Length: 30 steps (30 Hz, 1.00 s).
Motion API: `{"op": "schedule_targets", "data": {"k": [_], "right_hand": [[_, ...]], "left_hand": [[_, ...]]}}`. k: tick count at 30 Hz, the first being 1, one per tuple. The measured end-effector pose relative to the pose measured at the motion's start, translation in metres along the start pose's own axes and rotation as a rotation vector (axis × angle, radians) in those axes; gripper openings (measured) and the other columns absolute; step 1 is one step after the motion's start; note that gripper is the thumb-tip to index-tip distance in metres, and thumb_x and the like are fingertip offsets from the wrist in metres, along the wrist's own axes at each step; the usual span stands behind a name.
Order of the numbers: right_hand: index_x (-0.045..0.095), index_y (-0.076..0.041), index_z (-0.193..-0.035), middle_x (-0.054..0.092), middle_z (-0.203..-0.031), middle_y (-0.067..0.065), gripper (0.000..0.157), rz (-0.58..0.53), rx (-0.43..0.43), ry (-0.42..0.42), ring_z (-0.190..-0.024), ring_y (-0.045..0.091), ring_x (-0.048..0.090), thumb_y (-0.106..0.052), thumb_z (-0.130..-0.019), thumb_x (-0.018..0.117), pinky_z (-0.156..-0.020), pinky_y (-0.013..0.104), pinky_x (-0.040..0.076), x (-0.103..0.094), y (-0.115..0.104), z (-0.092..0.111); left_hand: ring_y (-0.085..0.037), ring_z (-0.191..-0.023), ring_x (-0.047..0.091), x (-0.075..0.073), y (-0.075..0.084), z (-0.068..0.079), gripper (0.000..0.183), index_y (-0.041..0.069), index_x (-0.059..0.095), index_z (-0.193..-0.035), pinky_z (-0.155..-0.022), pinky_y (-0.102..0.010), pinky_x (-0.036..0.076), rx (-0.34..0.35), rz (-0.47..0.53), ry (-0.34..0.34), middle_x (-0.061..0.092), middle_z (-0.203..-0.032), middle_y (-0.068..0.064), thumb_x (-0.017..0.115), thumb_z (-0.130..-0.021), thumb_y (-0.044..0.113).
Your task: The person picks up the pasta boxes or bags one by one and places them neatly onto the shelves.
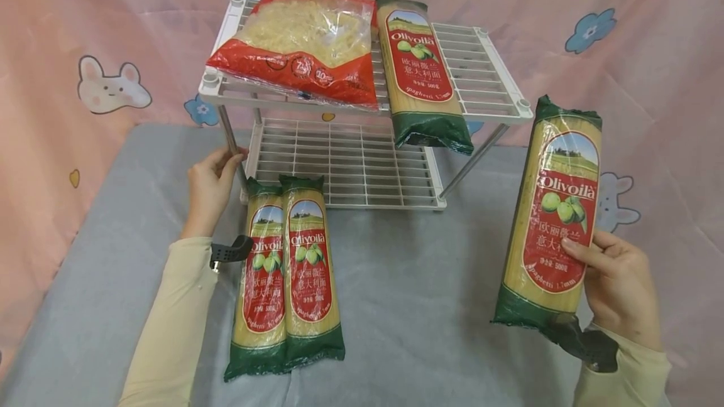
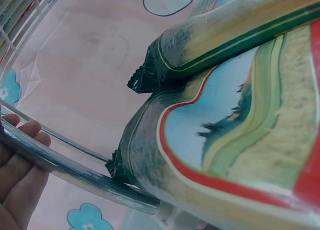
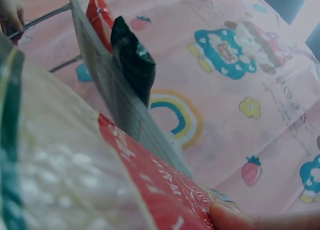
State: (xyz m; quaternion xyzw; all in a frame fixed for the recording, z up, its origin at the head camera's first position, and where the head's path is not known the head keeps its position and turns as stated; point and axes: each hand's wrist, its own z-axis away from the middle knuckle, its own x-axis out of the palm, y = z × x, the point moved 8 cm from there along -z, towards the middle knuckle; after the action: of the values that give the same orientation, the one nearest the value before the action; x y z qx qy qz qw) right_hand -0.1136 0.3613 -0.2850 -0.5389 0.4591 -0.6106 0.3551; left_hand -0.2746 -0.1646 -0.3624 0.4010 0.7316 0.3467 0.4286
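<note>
My right hand (image 1: 619, 281) grips a spaghetti pack (image 1: 557, 206), thumb across its red label, and holds it up to the right of the white two-tier rack (image 1: 469, 71). In the right wrist view the same pack fills the lower left, with the thumb at its edge. On the rack's left front, my left hand (image 1: 212, 181) holds the metal post (image 1: 229, 134); the left wrist view shows its fingers (image 2: 30, 135) around that post. Two more spaghetti packs (image 1: 308, 275) lie side by side just right of the left wrist, before the rack.
On the top shelf sit a red-edged clear bag of pale noodles (image 1: 308, 36) and another spaghetti pack (image 1: 421, 74), its green end jutting over the front edge. The lower shelf (image 1: 345, 162) is a white wire grid. A grey cloth (image 1: 407, 306) covers the table; a pink printed curtain (image 1: 141, 11) hangs behind.
</note>
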Motion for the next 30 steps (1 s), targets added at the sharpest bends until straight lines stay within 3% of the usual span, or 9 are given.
{"op": "schedule_targets", "data": {"k": [8,21,30], "right_hand": [[0.068,0.008,-0.104,0.071,-0.094,0.016,0.026,-0.028,-0.042,-0.015,-0.078,0.022,0.069,0.015,-0.091,0.046,-0.067,0.028,0.057,0.017,-0.024,-0.017],[0.071,0.001,-0.105,0.070,-0.097,0.009,0.021,0.131,-0.010,0.016,-0.086,0.017,0.065,0.006,-0.090,0.057,-0.066,0.027,0.056,0.054,-0.049,-0.058],[0.068,0.003,-0.112,0.068,-0.103,0.011,0.024,0.115,0.033,-0.063,-0.090,0.020,0.064,0.004,-0.089,0.059,-0.069,0.029,0.057,0.086,-0.059,-0.087]], "left_hand": [[-0.030,-0.098,0.066,0.001,-0.001,0.001,0.025,-0.006,0.068,-0.106,-0.086,-0.043,0.051,-0.002,0.005,-0.002,0.068,-0.105,-0.020,0.056,-0.096,0.015],[-0.031,-0.101,0.064,0.001,-0.001,-0.002,0.027,-0.005,0.068,-0.106,-0.088,-0.043,0.050,-0.017,0.011,-0.006,0.067,-0.106,-0.020,0.055,-0.097,0.018],[-0.031,-0.103,0.064,0.002,-0.002,-0.004,0.028,-0.006,0.067,-0.108,-0.090,-0.042,0.049,-0.013,0.014,-0.008,0.067,-0.106,-0.021,0.056,-0.096,0.018]]}}
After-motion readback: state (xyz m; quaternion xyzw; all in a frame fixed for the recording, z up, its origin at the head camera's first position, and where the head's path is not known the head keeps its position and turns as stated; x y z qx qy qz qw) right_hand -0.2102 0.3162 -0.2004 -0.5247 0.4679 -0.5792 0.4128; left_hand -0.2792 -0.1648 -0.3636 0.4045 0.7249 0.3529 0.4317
